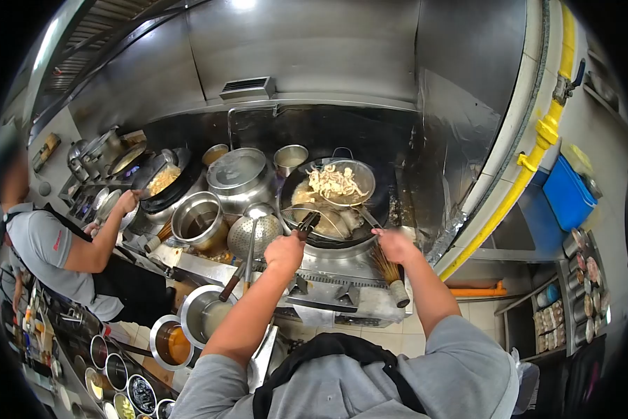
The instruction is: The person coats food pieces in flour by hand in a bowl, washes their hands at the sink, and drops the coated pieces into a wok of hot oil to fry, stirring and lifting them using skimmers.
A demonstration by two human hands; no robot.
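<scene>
My left hand (285, 251) is closed around the dark handle of a tool (307, 223) at the front left rim of a large wok (289, 185). With my right hand (396, 246) I grip the handle of a strainer (366, 183), which holds pale cooked strips (333, 183) above the wok. Below the strainer, larger pieces (335, 225) lie in the wok, partly hidden by it. A bamboo brush (391, 274) is just under my right hand. The perforated ladle (251, 236) rests left of my left hand.
At the left a co-worker (41, 241) stands at another wok (181, 188). Metal pots (199, 218) sit between the two woks, and bowls (171, 342) are lower left. A yellow pipe (513, 183) runs down the right wall beside a blue bin (569, 192).
</scene>
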